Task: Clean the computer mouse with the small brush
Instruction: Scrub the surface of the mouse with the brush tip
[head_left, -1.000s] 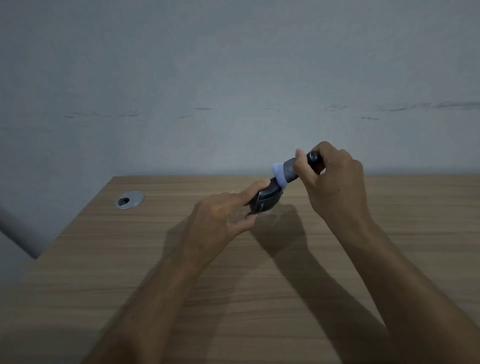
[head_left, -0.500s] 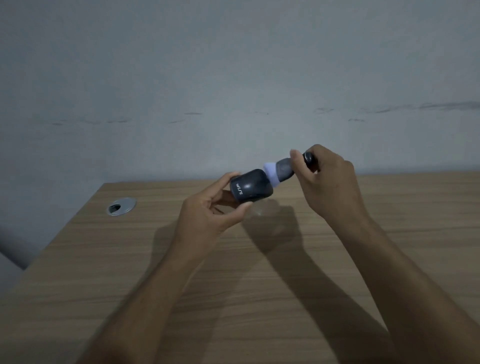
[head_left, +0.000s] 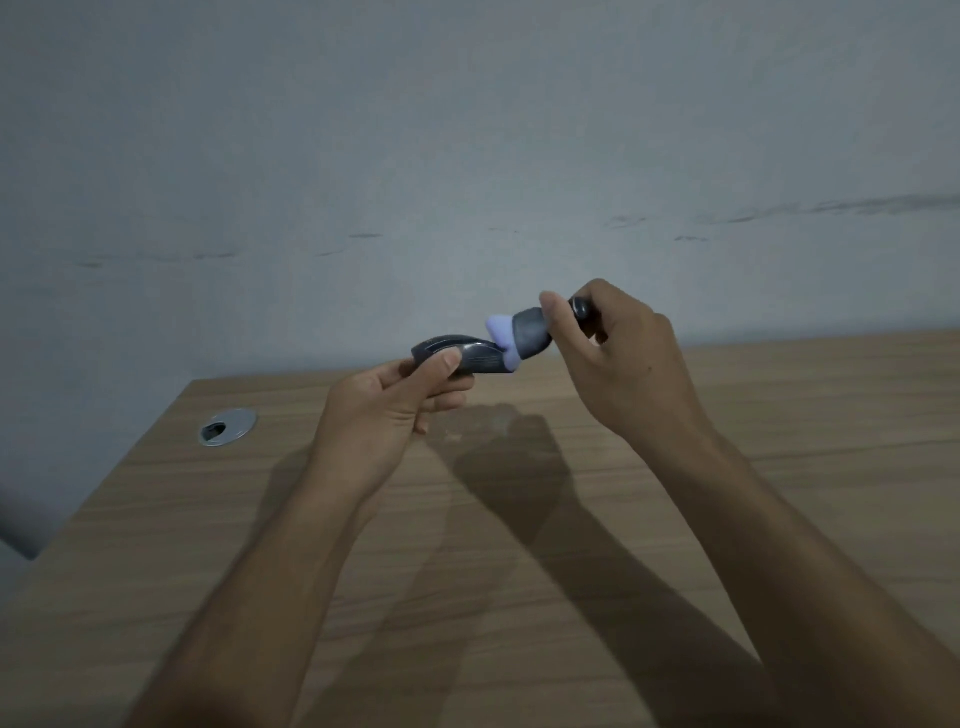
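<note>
A: While both forearms reach up from six o'clock, what lies nearest?

B: Bare wooden surface (head_left: 519, 597), with the shadows of the arms across it. Further off, at about nine o'clock, a round metal cable hole (head_left: 227, 426) sits in the wood.

A: And the hands?

B: Both are raised above the surface, near the centre. The left hand (head_left: 379, 410) holds the mouse (head_left: 457, 356) in the air, its fingers (head_left: 445, 364) pinching the dark body from the side, thumb on the near face. At three o'clock of it, the right hand (head_left: 618, 364) has its fingers curled tight around the handle of the brush (head_left: 530, 338), whose pale bristles touch the right end of the mouse.

A: So which step is this?

B: I'd judge the brushing is under way, working on one end of the mouse. How much is done I cannot tell; no dirt shows at this range.

A: What does the next stroke want?

B: Probably short, light sweeps along the seams, with the left hand turning the mouse to offer a fresh face. Behind it all, at twelve o'clock, stands a plain grey wall (head_left: 467, 156).
</note>
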